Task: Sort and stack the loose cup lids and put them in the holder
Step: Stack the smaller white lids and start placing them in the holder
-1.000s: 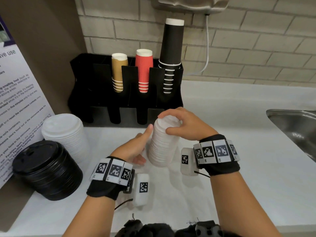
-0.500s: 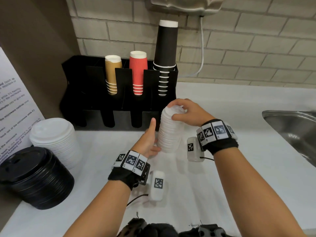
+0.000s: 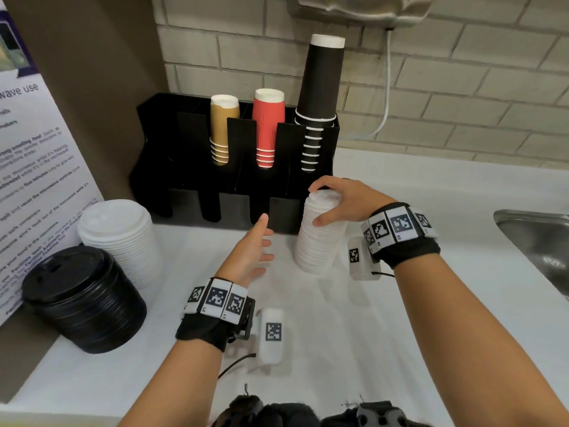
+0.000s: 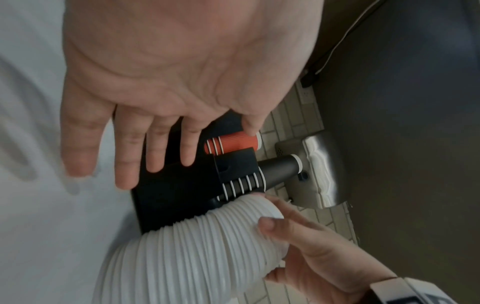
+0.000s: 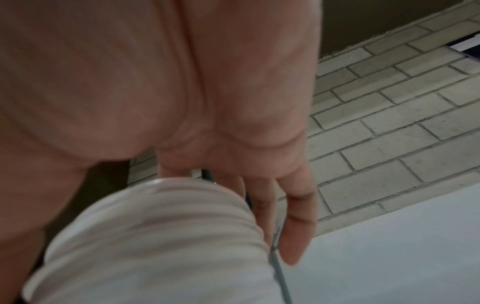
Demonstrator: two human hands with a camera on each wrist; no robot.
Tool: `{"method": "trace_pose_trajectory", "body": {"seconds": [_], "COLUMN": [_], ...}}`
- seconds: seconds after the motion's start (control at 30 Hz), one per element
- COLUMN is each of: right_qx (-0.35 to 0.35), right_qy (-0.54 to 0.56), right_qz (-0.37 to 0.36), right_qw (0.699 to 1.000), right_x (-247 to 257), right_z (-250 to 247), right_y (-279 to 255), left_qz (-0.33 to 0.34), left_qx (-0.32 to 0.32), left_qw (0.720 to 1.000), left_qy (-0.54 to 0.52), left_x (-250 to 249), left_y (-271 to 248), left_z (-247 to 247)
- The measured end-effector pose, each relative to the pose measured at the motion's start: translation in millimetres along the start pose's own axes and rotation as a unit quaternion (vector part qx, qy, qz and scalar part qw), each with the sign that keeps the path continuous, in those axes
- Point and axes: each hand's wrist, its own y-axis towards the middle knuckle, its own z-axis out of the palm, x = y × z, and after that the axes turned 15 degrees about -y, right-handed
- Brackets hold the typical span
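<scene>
- Tall stack of small white lids stands on the counter, at 5 o'clock of the holder.
- Right hand fingers curl round its top; left hand fingers spread, apart.
- Likely light, slippery, prone to buckle: grip near the base too.

Lid stacks left of holder; sink right.

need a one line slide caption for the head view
Right hand grips the top of a white lid stack before the black holder; left hand open beside it.
</scene>
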Motion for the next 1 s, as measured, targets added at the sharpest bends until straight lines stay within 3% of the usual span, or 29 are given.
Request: {"method": "trace_pose_trajectory", "body": {"seconds": [0.23,0.37,0.47,0.6,0.7,0.87,1.0], "right_qx": [-0.025,-0.086,-0.122,-0.07,-0.034,0.024,0.013], "right_qy": [-0.001,0.004,0.061,0.173,0.184,0.217,0.225], "right_qz": [-0.006,-0.026,-0.086,-0.159,-0.18,-0.19,-0.188], "right_qw": [1.0,0.996,0.987,0.969,0.966,0.957,0.956], "right_x": [0,4,27,74,92,101,111], "right_z": [-2,-17,-25,-16,-8,-9,-10], "right_y": [2,-1,-5,-5,-3,1,1], "left_qz": [0.042,0.119,0.177,0.252,0.291,0.299,0.302], "left_qx": [0.0,0.004,0.056,0.158,0.153,0.153,0.159], "left_qw": [0.999,0.993,0.982,0.953,0.939,0.936,0.935], "left_qy": [0.008,-0.004,-0.026,-0.062,-0.098,-0.104,-0.101], "left_x": [-8,-17,-24,-28,-28,-29,-33], "left_y": [-6,-7,-9,-10,-10,-5,-4], "left_z": [-17,-22,-20,-19,-22,-45,-55]}}
